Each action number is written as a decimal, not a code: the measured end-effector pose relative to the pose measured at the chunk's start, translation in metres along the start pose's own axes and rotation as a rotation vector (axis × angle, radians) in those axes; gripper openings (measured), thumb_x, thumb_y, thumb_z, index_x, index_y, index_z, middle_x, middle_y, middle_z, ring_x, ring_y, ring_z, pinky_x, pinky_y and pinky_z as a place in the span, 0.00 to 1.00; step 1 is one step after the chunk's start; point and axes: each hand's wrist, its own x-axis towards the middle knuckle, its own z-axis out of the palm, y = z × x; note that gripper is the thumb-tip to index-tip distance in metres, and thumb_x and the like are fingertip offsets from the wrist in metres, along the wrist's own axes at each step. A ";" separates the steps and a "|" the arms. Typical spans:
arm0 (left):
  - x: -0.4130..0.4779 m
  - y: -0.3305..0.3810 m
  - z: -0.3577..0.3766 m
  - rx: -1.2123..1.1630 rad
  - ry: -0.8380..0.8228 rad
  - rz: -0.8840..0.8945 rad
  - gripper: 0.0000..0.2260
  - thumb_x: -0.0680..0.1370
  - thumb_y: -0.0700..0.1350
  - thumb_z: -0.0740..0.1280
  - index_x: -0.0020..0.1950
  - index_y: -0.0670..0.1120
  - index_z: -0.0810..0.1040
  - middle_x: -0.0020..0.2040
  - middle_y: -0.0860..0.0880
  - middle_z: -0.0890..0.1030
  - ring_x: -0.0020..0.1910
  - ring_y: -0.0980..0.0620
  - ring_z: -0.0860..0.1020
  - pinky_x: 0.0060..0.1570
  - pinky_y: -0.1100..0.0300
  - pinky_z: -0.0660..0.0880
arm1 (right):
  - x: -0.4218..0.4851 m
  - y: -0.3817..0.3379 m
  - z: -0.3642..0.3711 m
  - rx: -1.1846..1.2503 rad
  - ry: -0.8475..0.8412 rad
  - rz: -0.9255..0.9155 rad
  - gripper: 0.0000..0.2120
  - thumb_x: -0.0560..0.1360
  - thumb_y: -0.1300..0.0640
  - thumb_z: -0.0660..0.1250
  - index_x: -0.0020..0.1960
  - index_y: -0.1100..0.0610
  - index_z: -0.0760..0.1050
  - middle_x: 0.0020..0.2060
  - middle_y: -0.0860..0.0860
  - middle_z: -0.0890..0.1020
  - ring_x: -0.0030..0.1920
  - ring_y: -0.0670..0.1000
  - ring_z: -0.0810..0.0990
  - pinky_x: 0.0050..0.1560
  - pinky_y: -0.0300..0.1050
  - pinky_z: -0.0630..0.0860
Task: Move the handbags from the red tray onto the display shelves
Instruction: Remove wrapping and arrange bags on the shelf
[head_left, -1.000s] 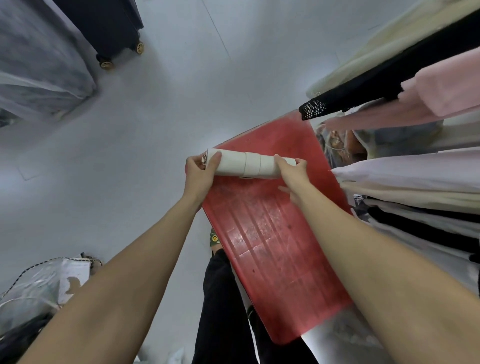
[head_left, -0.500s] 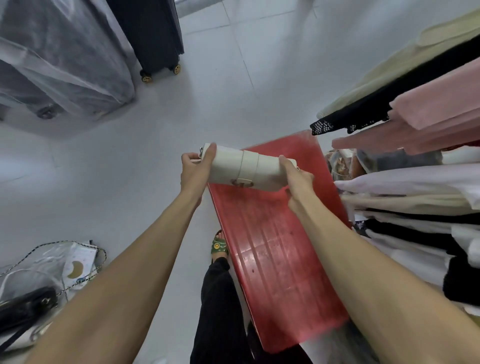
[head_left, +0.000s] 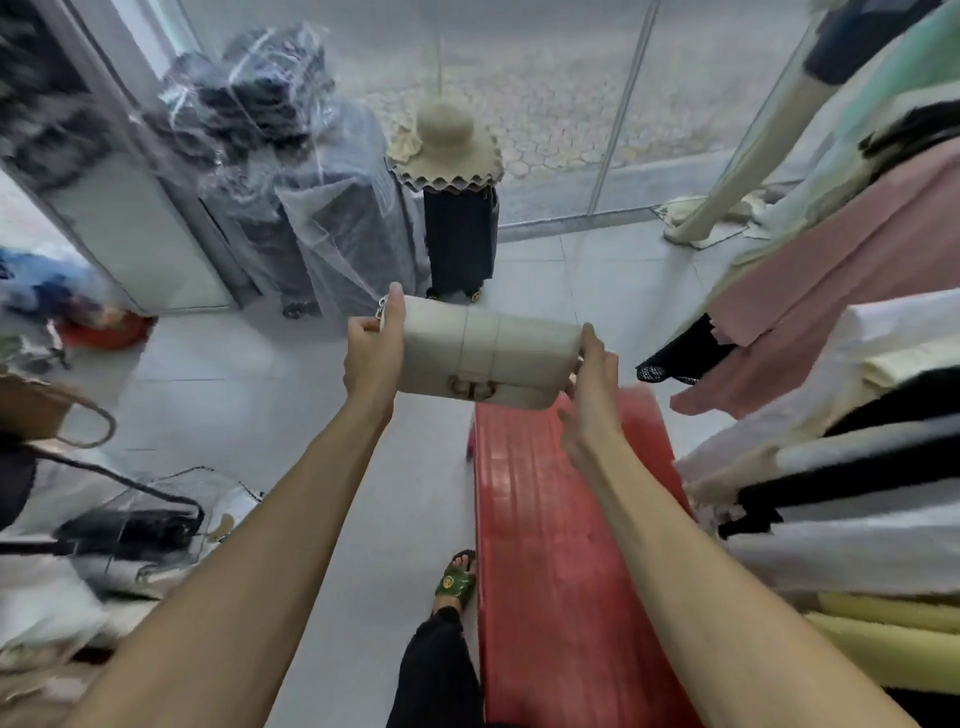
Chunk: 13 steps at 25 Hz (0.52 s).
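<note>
I hold a white handbag (head_left: 483, 353) with a gold clasp flat in front of me, above the far end of the red tray (head_left: 550, 545). My left hand (head_left: 374, 353) grips its left end, thumb on top beside the chain ring. My right hand (head_left: 592, 379) holds its right end. The tray's ribbed red surface shows nothing lying on it. No display shelf can be made out in this view.
Hanging clothes (head_left: 841, 415) crowd the right side. A black suitcase topped with straw hats (head_left: 452, 145) and plastic-wrapped luggage (head_left: 311, 197) stand ahead by the glass front. Bags in clear plastic (head_left: 130, 519) lie on the floor at left. My sandalled foot (head_left: 457, 577) is beside the tray.
The handbag has been lifted up off the tray with both hands still on its ends. My view has tilted up, so the glass front and luggage now show.
</note>
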 end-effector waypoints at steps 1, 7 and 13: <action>-0.016 0.008 -0.013 -0.019 0.022 0.013 0.28 0.75 0.74 0.60 0.56 0.49 0.69 0.53 0.52 0.75 0.58 0.48 0.74 0.59 0.49 0.73 | -0.014 -0.007 0.001 -0.004 -0.035 -0.017 0.19 0.75 0.32 0.60 0.54 0.45 0.71 0.59 0.47 0.80 0.60 0.50 0.78 0.59 0.53 0.73; -0.115 0.038 -0.106 -0.274 0.169 0.114 0.19 0.78 0.67 0.64 0.47 0.54 0.64 0.52 0.51 0.73 0.57 0.47 0.75 0.62 0.47 0.73 | -0.110 -0.060 0.024 -0.110 -0.329 -0.261 0.21 0.74 0.31 0.60 0.60 0.41 0.76 0.61 0.42 0.79 0.65 0.46 0.75 0.69 0.55 0.70; -0.198 0.063 -0.192 -0.399 0.306 0.277 0.18 0.76 0.68 0.64 0.51 0.55 0.68 0.55 0.54 0.75 0.58 0.51 0.75 0.63 0.45 0.73 | -0.178 -0.071 0.057 -0.092 -0.522 -0.366 0.26 0.71 0.29 0.62 0.64 0.40 0.75 0.67 0.47 0.78 0.72 0.53 0.71 0.72 0.68 0.66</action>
